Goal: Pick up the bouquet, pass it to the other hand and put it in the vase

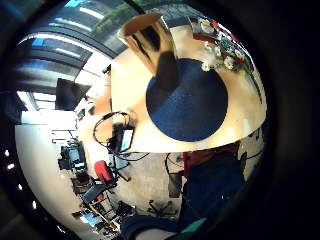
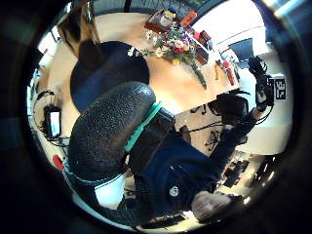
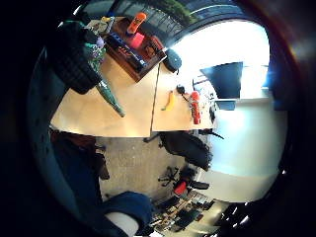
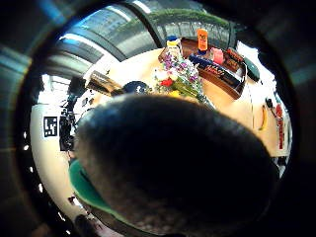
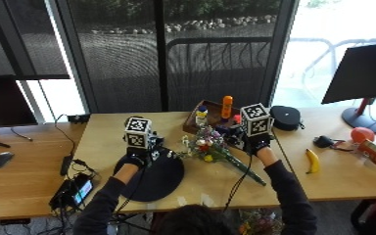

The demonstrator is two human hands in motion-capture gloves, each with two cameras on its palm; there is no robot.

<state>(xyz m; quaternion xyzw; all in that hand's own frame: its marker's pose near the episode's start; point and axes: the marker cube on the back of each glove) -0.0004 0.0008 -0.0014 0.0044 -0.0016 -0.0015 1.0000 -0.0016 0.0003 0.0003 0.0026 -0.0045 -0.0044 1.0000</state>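
The bouquet lies flat on the tabletop, beside the dark mat where the gold vase stands. Both hands, left and right, hover empty; whether their fingers are open I cannot tell. A careless grab could crush blooms, and the vase by the left hand might get tipped.

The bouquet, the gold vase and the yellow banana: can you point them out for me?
Bouquet of mixed flowers with green stems (image 5: pixel 209 147): outside view, on the flower heads.
Shiny gold metal vase (image 1: pixel 145 42): left little finger side palm view, on its side wall.
Yellow banana (image 5: pixel 312 160): outside view, on its middle.
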